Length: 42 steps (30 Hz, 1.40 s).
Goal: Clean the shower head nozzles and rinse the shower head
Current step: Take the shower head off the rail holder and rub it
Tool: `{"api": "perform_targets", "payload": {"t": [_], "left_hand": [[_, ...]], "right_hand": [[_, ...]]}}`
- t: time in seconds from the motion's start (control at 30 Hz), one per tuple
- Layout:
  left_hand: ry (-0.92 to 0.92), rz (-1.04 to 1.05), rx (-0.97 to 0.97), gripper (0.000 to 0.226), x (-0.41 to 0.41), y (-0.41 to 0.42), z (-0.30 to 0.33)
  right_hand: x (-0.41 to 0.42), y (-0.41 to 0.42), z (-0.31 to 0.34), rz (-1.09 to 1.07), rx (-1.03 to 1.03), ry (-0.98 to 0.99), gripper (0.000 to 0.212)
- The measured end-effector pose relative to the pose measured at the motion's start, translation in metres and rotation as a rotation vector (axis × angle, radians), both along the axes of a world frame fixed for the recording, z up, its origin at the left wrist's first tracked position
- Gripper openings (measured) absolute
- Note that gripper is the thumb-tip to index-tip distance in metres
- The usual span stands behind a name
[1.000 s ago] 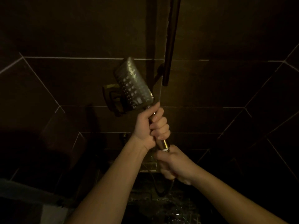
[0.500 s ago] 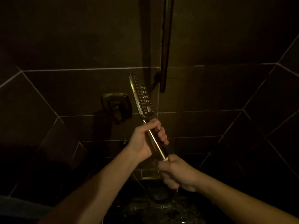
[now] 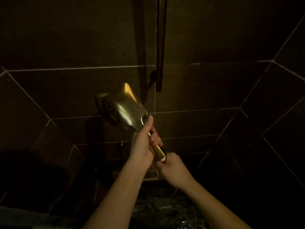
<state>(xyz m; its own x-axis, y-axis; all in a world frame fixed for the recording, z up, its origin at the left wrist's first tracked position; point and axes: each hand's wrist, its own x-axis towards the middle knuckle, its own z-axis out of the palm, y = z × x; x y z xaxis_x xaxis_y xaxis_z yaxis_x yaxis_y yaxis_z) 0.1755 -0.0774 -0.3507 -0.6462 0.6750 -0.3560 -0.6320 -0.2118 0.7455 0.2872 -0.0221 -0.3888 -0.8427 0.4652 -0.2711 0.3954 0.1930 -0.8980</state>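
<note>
Turned since half a second ago, the shower head (image 3: 127, 107) now shows its smooth back; left hand (image 3: 143, 144) grips its handle; right hand (image 3: 173, 170) closes around the hose end below, before the dark tiled wall (image 3: 66, 47).

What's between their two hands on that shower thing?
In the head view, a short bare stretch of the gold handle with its white end ring shows between the left hand and the right hand.

Dim, dark tiled walls (image 3: 214, 38), seemingly wet floor (image 3: 165, 210)
</note>
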Motion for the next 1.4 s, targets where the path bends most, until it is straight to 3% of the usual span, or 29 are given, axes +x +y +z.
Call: {"api": "perform_targets", "payload": {"t": [0.07, 0.17, 0.23, 0.5, 0.67, 0.87, 1.03, 1.2, 1.4], "left_hand": [[0.011, -0.042, 0.104, 0.036, 0.002, -0.002, 0.006], [-0.092, -0.190, 0.302, 0.057, -0.006, -0.009, 0.011], [-0.137, -0.267, 0.381, 0.060, -0.013, -0.013, 0.011], [0.011, -0.245, 0.397, 0.036, -0.016, -0.012, 0.001], [0.030, -0.320, 0.552, 0.010, -0.014, -0.007, 0.009], [0.107, -0.282, 0.345, 0.023, -0.019, -0.005, 0.012], [0.082, -0.277, 0.348, 0.030, -0.017, 0.004, 0.012], [0.043, -0.356, 0.368, 0.058, -0.022, 0.002, 0.012], [0.130, -0.294, 0.245, 0.048, -0.018, 0.001, 0.010]], "right_hand": [[0.001, 0.004, 0.000, -0.031, 0.016, 0.046, 0.014], [0.003, 0.012, 0.009, 0.011, -0.072, 0.122, 0.015], [0.002, 0.014, 0.013, 0.039, -0.124, 0.143, 0.017], [0.000, 0.006, 0.018, 0.139, -0.373, 0.139, 0.025], [-0.005, -0.003, 0.021, 0.157, -0.361, 0.133, 0.019], [-0.006, -0.006, 0.018, 0.067, -0.385, 0.124, 0.032], [-0.012, -0.007, 0.014, -0.088, -0.280, 0.097, 0.021], [-0.010, 0.000, 0.017, -0.139, -0.182, 0.121, 0.017], [-0.008, 0.001, 0.019, -0.133, -0.187, 0.164, 0.014]]}}
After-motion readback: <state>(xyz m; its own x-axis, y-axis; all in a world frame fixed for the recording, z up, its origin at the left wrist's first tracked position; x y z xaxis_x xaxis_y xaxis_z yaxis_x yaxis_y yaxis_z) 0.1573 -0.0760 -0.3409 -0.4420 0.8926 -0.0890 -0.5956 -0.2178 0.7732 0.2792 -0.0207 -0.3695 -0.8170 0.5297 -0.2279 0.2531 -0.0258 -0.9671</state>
